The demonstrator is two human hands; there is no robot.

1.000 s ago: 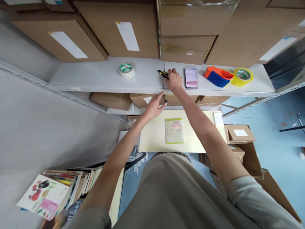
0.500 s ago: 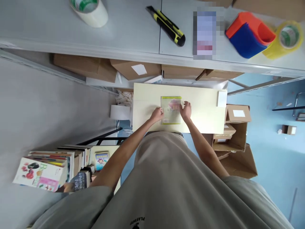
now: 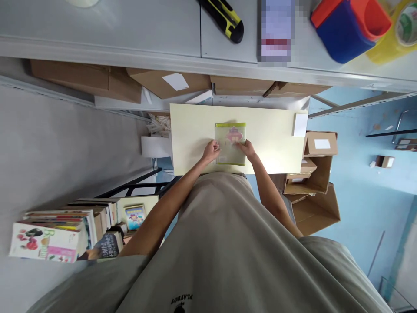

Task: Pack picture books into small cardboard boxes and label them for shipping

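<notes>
A thin book [image 3: 230, 153] with a pale green cover, bright green borders and a pink house-like picture is over the cream tabletop [image 3: 273, 150] in front of my body. My right hand [image 3: 248, 150] grips its right edge, thumb lying over the cover and fingers going underneath. At the left edge is my left hand [image 3: 210, 152], its fingers curled in a pinch; whatever lies between them is too small to make out. A shadow shows along the book's far edge.
A grey shelf above holds a utility knife [image 3: 224, 19], a red-and-blue tape dispenser [image 3: 345, 32] and yellow tape [image 3: 389, 37]. A white pad [image 3: 300, 124] lies on the table's right end. Cardboard boxes [image 3: 321, 208] stand right; stacked books [image 3: 48, 241] sit lower left.
My right hand has closed on the book's right edge, thumb now over the cover. The left fingers stay curled at the left edge. The camera view has shifted slightly.
</notes>
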